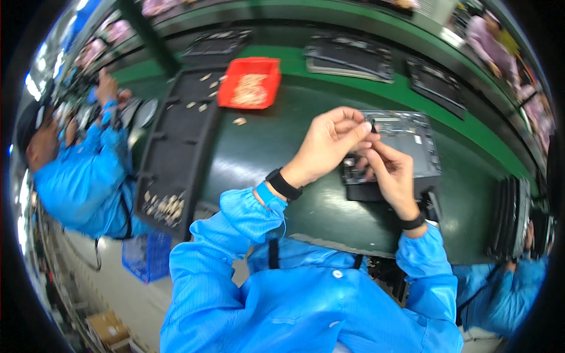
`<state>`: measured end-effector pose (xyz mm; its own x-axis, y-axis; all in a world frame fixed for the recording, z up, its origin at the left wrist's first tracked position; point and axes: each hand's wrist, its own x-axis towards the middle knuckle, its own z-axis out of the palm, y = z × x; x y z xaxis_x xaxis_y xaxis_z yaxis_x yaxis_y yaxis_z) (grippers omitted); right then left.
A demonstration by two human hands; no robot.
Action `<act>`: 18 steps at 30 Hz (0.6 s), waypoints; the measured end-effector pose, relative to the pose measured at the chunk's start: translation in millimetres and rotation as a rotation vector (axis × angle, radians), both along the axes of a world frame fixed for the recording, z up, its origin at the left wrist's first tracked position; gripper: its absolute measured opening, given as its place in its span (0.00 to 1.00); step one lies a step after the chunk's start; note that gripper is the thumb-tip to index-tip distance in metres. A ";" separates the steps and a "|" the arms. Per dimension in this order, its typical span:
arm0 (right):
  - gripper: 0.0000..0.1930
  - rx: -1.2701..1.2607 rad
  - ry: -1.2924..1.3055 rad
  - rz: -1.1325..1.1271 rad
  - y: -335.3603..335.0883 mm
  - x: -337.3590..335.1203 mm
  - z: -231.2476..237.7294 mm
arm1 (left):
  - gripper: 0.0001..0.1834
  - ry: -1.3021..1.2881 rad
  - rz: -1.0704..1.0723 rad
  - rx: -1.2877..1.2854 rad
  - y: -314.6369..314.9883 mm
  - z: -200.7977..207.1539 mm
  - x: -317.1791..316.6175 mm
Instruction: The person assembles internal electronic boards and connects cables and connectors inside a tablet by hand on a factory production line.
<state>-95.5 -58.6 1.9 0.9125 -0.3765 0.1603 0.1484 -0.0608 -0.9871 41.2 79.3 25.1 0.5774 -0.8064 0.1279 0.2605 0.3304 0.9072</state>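
My left hand (335,141) is closed in a pinch, with a small black part (374,125) at the tips of its thumb and forefinger. Just below it, my right hand (393,175) also has its thumb and fingers pressed together; what lies in them is too small to make out. Both hands hover over a flat dark device chassis (421,147) with exposed electronics, which looks like an opened laptop base. My fingers partly cover its left side. Black bands circle both wrists, and a blue one sits beside the left band.
Left of centre, a red bin (225,94) holds small pale pieces. Beside it lies a long black tray (168,153) with more such pieces. Further chassis (350,56) rest along the far side. Upright dark panels (509,217) stand at right. Co-workers in blue sit on both sides.
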 end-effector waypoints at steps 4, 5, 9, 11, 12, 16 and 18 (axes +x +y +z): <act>0.12 0.045 -0.156 -0.249 -25.4 -1.8 -25.9 | 0.11 0.047 -0.082 -0.027 -51.4 -20.9 -20.3; 0.12 0.088 -0.185 -0.253 -26.2 -0.7 -24.9 | 0.11 -0.046 -0.041 0.019 -51.8 -21.0 -20.0; 0.11 0.091 -0.272 -0.283 -33.8 -3.7 -16.7 | 0.13 -0.036 -0.123 0.155 -46.7 -19.2 -14.2; 0.11 0.142 -0.296 -0.288 -38.6 -4.5 -19.6 | 0.13 -0.026 -0.211 0.208 -44.0 -15.2 -17.5; 0.11 0.154 -0.266 -0.286 -39.9 -5.9 -18.6 | 0.14 -0.021 -0.291 0.256 -42.3 -11.9 -18.7; 0.13 -0.054 -0.120 -0.352 -44.6 -9.9 0.7 | 0.19 -0.845 0.349 0.201 -36.1 -6.8 -9.6; 0.14 -0.064 -0.139 -0.291 -37.5 -6.6 -1.5 | 0.14 -1.112 0.420 0.005 -33.3 -5.9 1.6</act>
<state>-102.1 -96.2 0.4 0.7355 -0.6035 0.3079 0.2492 -0.1817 -0.9513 42.8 46.0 19.1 0.3705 -0.5823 0.7236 -0.7988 0.1978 0.5681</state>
